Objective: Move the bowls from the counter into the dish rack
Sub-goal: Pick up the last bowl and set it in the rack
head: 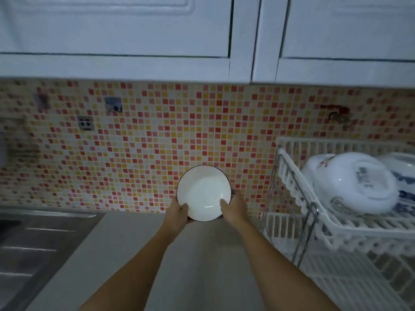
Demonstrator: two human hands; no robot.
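A white bowl with a thin dark rim is held up in front of the tiled wall, its inside facing me. My left hand grips its lower left edge and my right hand grips its lower right edge. It hangs above the back of the counter. To the right stands a white two-tier dish rack. On its upper tier a large white bowl with printed patterns lies tipped on its side, with blue-patterned dishes behind it.
A steel sink fills the lower left. Wall cabinets hang overhead above the mosaic backsplash. The rack's lower tier is at the bottom right.
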